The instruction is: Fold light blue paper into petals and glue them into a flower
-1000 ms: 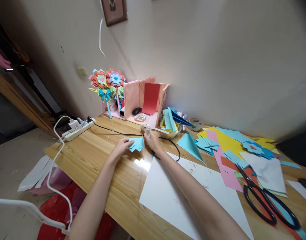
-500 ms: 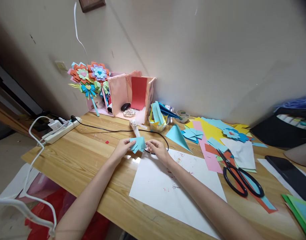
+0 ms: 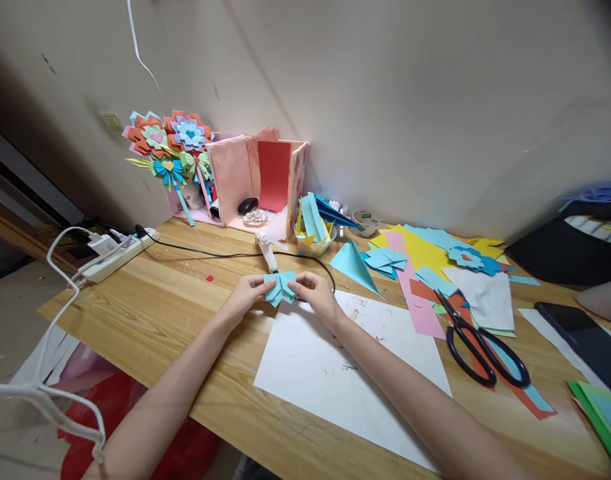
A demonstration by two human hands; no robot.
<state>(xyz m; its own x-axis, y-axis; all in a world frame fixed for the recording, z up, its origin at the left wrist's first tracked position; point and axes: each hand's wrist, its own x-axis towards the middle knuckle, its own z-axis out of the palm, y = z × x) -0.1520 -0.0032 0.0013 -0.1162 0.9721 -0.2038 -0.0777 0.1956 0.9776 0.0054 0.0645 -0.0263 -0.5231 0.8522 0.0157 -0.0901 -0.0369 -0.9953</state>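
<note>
Between my two hands is a folded light-blue piece of paper with a notched, petal-like lower edge. My left hand pinches its left side, thumb on the front. On the right side, my right hand grips it between thumb and fingers. The paper is held above the table, over the upper left corner of a stained white sheet. Just behind it a white glue gun stands with its black cable. A light-blue paper cone lies to the right of my right hand.
Black-handled scissors rest on paper strips at the right, near a dark phone. A power strip sits at the left edge. Behind stand paper flowers, a pink box and a bowl of folded paper.
My right hand has closed on the paper's right side; before, its fingers were beside the edge. The paper now faces me with its folds spread more evenly. The view has shifted slightly.
</note>
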